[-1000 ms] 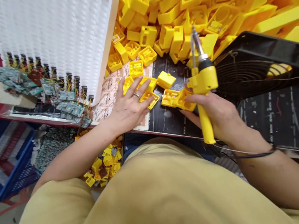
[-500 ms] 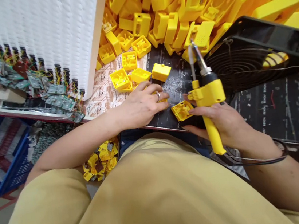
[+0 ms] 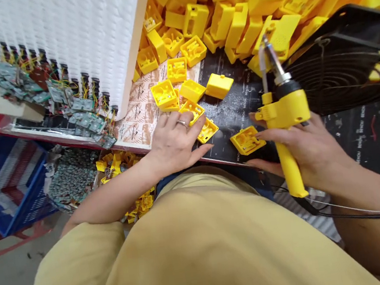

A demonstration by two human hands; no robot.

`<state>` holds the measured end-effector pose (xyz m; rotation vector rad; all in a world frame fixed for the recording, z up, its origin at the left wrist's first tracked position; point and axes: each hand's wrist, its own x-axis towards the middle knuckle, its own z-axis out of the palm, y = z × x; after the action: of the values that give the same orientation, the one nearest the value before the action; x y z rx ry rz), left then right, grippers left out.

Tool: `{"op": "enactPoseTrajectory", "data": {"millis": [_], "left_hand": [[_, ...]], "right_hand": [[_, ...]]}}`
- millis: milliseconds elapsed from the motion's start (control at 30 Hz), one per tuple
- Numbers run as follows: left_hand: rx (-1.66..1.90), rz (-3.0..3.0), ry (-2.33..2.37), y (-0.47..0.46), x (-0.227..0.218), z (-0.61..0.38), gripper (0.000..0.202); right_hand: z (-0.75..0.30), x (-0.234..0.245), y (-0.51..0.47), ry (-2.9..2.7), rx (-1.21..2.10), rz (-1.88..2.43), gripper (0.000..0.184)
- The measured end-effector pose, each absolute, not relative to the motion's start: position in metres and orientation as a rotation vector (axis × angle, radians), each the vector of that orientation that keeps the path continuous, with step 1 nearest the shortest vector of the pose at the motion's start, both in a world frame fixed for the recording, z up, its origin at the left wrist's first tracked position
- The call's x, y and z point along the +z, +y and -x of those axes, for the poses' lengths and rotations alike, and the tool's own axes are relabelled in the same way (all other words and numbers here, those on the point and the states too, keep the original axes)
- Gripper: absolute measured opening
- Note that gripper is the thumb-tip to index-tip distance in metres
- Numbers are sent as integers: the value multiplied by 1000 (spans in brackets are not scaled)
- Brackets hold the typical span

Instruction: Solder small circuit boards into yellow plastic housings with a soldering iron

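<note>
My left hand point(image 3: 177, 139) lies palm down at the bench's front edge, thumb held apart and nothing visible gripped in it. Its fingers rest beside an open yellow plastic housing point(image 3: 208, 130) and partly overlap another housing point(image 3: 191, 109). In my right hand point(image 3: 302, 141) is a yellow-handled soldering gun point(image 3: 288, 108), its metal tip and thin feed tube pointing away from me. Close to this hand's fingertips sits one more open yellow housing point(image 3: 246, 140), inner side up. Whether the fingers touch it, I cannot tell.
A large heap of yellow housings point(image 3: 230, 20) covers the back of the bench. At right leans a black fan point(image 3: 327, 68). Circuit boards with wires point(image 3: 77, 110) lie by a white foam block point(image 3: 67, 37). A blue crate point(image 3: 13, 184) stands low at left.
My left hand has drawn back to the left, uncovering housings that were under its fingers. My right hand still holds the soldering gun. The whole view has shifted slightly.
</note>
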<state>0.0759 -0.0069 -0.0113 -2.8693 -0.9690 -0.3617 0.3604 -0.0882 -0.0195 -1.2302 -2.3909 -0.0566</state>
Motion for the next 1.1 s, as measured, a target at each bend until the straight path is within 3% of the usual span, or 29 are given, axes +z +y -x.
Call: {"op": "enactPoseTrajectory", "data": {"millis": [133,267,433,567,733,967,1100], "left_hand": [[-297,2981,-820,-10,-16,-78,39],[-375,3075,-757,-1,-15,-72,46],[-207,2974,-1080,21,-6,-87,42],[129,2938,-1101,33,5,-101,32],[303,2951,-932,51,15,-90,33],[332,2935,-721,58,15,-56,34],[-60,3127,-772,39,6,-37,37]], "right_hand": [[-360,-26,-81,-2401,-42,1168,32],[-346,-31,-82,-2216,-325,1340,48],[-335,-27,-84,-2180,-326,1356,60],[-342,-25,-80,-2258,-268,1254,56],[-342,-33,-73,-2320,-95,1149,41],[-325,-40,-66,-2234,-61,1128,50],[-311,-41,-63,-2218,0,1088,52]]}}
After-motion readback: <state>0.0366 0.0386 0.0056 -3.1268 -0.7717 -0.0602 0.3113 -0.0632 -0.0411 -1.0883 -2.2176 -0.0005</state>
